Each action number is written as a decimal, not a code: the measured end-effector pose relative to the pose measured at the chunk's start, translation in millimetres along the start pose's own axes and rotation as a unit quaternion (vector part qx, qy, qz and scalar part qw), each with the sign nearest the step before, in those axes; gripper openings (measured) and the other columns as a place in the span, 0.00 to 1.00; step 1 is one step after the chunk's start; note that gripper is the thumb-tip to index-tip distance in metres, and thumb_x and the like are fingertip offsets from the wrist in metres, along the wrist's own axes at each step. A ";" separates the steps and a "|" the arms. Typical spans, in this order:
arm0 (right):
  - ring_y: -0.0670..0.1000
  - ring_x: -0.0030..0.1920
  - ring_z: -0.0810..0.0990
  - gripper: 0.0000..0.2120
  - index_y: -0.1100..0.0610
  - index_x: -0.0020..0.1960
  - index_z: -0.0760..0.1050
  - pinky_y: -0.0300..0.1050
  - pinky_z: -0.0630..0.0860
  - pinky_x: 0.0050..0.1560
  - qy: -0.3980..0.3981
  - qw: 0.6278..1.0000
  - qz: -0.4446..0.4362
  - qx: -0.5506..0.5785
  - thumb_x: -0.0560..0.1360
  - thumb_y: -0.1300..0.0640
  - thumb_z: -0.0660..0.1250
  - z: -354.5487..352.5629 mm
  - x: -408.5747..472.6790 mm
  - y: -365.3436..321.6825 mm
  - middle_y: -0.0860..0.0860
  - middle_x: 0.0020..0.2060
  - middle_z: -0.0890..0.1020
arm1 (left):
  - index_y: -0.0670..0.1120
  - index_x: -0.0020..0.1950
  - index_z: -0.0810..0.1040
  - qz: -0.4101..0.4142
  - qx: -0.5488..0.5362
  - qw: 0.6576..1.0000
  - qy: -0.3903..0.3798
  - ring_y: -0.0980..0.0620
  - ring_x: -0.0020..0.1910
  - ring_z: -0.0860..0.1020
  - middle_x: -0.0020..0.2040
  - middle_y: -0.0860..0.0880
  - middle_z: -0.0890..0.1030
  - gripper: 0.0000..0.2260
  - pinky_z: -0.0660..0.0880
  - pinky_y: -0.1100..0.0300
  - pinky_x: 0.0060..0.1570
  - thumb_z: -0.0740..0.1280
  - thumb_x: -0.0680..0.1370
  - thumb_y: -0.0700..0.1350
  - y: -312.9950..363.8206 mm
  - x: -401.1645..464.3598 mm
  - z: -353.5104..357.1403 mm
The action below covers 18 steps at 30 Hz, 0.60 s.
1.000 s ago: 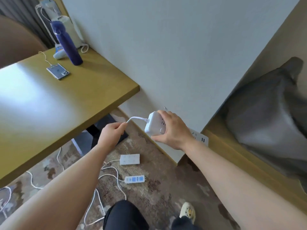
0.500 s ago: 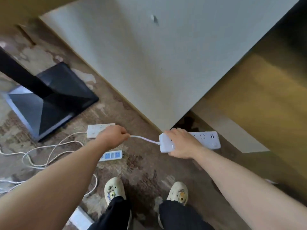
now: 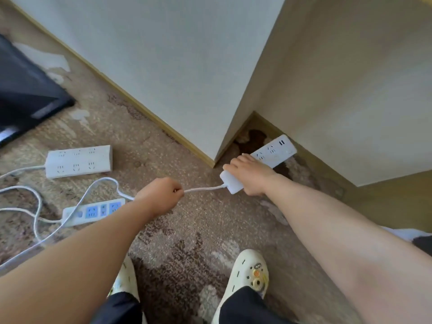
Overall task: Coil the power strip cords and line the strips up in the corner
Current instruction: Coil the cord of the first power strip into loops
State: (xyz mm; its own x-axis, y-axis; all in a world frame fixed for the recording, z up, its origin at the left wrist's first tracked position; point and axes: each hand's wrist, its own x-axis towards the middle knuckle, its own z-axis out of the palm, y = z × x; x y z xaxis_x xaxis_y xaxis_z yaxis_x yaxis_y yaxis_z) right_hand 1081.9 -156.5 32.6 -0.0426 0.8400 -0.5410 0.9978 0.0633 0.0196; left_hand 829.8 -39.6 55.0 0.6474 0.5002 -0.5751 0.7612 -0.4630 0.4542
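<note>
My right hand (image 3: 249, 175) grips white strip (image 3: 271, 157) lying by the wall corner; left hand (image 3: 161, 195) pinches its cord (image 3: 203, 188). Two more strips (image 3: 78, 160) (image 3: 93, 211) on carpet (image 3: 187, 230), cords loose.

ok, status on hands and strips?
Right hand grips long white power strip at the corner. Left hand pinches its white cord. Two more strips uncoiled on carpet.

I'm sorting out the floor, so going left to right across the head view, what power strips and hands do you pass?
Wide white strip → blue-socket strip → left hand gripping a cord → right hand holding the long white strip by the corner.
</note>
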 end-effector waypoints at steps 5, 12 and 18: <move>0.59 0.66 0.66 0.35 0.55 0.71 0.62 0.52 0.62 0.69 -0.012 0.999 0.023 -0.037 0.68 0.69 0.70 37.7 47.0 32.2 0.55 0.65 0.68 | 0.53 0.39 0.76 -0.001 -0.013 1.000 -0.023 0.53 0.26 0.73 0.32 0.51 0.78 0.12 0.68 0.62 0.25 0.60 0.81 0.51 -3.9 62.2 35.5; 0.59 0.69 0.65 0.39 0.51 0.75 0.58 0.58 0.64 0.64 0.008 0.989 0.076 -0.126 0.70 0.61 0.72 81.4 100.4 46.9 0.54 0.71 0.66 | 0.53 0.44 0.77 -0.029 -0.029 0.999 -0.031 0.53 0.28 0.74 0.34 0.53 0.77 0.10 0.66 0.61 0.25 0.59 0.81 0.51 -11.1 111.0 78.6; 0.64 0.68 0.65 0.39 0.43 0.76 0.52 0.53 0.77 0.53 0.071 0.952 0.262 0.140 0.73 0.58 0.70 118.5 97.3 20.4 0.56 0.78 0.46 | 0.47 0.52 0.79 -0.019 -0.046 0.996 -0.079 0.50 0.33 0.74 0.40 0.48 0.79 0.12 0.73 0.54 0.33 0.56 0.81 0.42 -6.3 121.5 93.6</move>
State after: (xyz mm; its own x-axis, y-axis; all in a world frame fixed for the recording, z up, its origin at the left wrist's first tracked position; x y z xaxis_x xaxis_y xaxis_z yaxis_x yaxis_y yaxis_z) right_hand 1104.1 -137.3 -119.3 0.4774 0.7826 -0.3995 0.8579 -0.5134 0.0194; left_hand 900.0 -44.4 -81.5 0.6085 0.3915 -0.6902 0.7907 -0.3728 0.4856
